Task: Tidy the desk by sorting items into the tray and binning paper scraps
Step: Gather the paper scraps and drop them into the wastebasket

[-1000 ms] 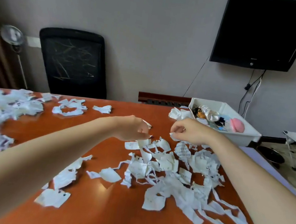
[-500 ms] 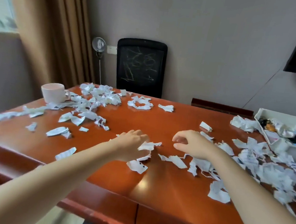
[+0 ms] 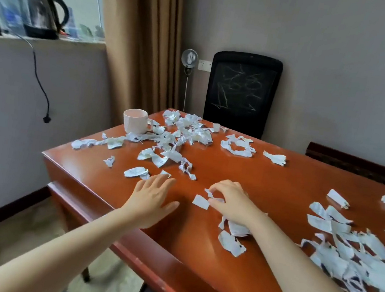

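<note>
Torn white paper scraps lie all over the red-brown desk: a dense pile at the far left, a ring of scraps behind, and a big heap at the right edge. My left hand lies flat on bare wood with straight fingers, its tips near a scrap. My right hand has curled fingers pinching small scraps, with another piece just beside it. More scraps lie under my right wrist. The tray is out of view.
A white ribbed mug stands at the desk's far left corner among scraps. A black chair sits behind the desk. The desk's left edge drops to the floor. A kettle stands on the windowsill.
The view has swung left, so the tray has left the frame and the window has appeared. My left hand has opened flat on the wood. My right hand still pinches scraps.
</note>
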Demonstrator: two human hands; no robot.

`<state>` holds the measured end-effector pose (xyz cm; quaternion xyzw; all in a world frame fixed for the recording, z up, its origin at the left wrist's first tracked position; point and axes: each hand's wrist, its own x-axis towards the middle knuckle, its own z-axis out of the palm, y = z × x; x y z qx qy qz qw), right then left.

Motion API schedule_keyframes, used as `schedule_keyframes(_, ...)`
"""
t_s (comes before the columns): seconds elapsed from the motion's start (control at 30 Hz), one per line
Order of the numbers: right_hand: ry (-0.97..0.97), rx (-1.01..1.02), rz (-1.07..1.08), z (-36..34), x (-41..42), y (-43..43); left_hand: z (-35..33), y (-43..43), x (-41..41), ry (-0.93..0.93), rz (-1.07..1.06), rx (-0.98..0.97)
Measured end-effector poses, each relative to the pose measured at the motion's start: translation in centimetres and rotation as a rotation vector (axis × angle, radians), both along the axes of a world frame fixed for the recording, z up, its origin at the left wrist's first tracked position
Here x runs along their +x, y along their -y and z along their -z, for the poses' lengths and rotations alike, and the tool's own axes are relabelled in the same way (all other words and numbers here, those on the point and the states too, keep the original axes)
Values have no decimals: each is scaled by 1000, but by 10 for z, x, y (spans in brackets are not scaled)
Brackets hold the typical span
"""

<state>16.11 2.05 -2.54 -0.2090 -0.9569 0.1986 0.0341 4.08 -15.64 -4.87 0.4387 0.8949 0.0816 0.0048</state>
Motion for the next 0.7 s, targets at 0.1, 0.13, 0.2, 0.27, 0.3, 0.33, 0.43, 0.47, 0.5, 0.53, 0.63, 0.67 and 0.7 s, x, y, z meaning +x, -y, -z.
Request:
schedule_keyframes(0.1, 8, 43, -24, 3, -23, 8, 8, 13, -18, 1, -82, -21)
schedule_keyframes(0.13, 6, 33, -28, 5, -30, 10, 11, 17, -24, -10, -100, -28)
schedule_keyframes(0.2, 1, 16, -36, 9, -44, 14, 17, 21, -38, -29, -131, -10)
schedule_keyframes(0.27, 3, 17, -46, 13, -57, 18, 24, 23, -52, -8, -168, 38)
schedule_keyframes(0.3, 6, 12, -45, 14, -63, 20, 26, 24, -59, 8, -189, 62)
schedule_keyframes(0.33, 9, 0, -39, 16, -69, 22, 28, 24, -66, 12, -208, 82)
schedule_keyframes(0.43, -1, -68, -2, 19, -88, 27, 28, 25, -87, -7, -251, 129)
schedule_keyframes(0.47, -20, -95, 19, 21, -94, 29, 28, 24, -94, -8, -265, 145)
schedule_keyframes(0.5, -48, -123, 42, 23, -101, 31, 27, 24, -100, -9, -279, 161)
schedule_keyframes(0.53, -81, -145, 66, 25, -109, 32, 27, 23, -106, -17, -294, 176)
schedule_keyframes(0.63, -146, -149, 125, 32, -132, 35, 25, 20, -123, -82, -340, 206)
schedule_keyframes(0.67, -146, -111, 130, 34, -139, 37, 25, 18, -128, -99, -356, 217)
schedule_keyframes(0.7, -141, -56, 125, 36, -146, 39, 25, 16, -133, -105, -375, 228)
